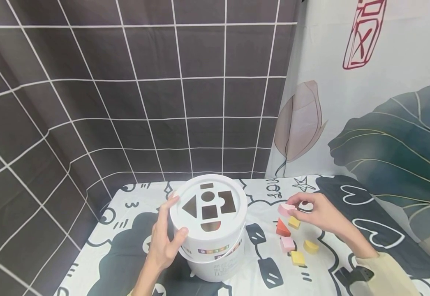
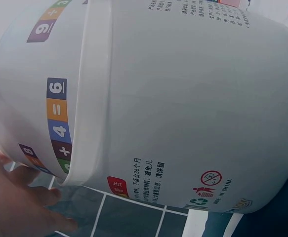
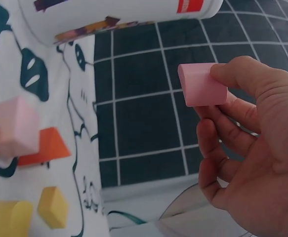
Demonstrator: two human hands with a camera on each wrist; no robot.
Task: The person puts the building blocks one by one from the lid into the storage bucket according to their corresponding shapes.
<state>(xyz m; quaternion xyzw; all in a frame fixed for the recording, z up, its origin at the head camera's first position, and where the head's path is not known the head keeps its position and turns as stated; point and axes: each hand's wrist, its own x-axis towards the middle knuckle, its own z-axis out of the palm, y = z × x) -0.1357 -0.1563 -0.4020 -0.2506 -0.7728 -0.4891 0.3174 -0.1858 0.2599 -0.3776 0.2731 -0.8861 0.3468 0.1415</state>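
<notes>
A white bucket (image 1: 218,263) stands upright on the patterned cloth, its white lid (image 1: 189,190) cut with several shaped holes. My left hand (image 1: 162,240) rests against the bucket's left side, thumb and forefinger spread at the lid's rim. Part of that hand also shows in the left wrist view beside the printed wall. Between thumb and fingers, my right hand (image 3: 255,123) pinches a pink block (image 3: 203,86) with a rounded side, held to the right of the bucket. Below it lie a red triangular block (image 1: 282,228), another pink block (image 1: 287,244) and several yellow blocks (image 1: 298,258).
A dark curtain with white grid lines (image 1: 200,98) hangs behind the cloth-covered surface (image 1: 126,222). To the right hangs a pale curtain (image 1: 318,45) with leaf prints. A dark band (image 1: 361,274) circles my right wrist.
</notes>
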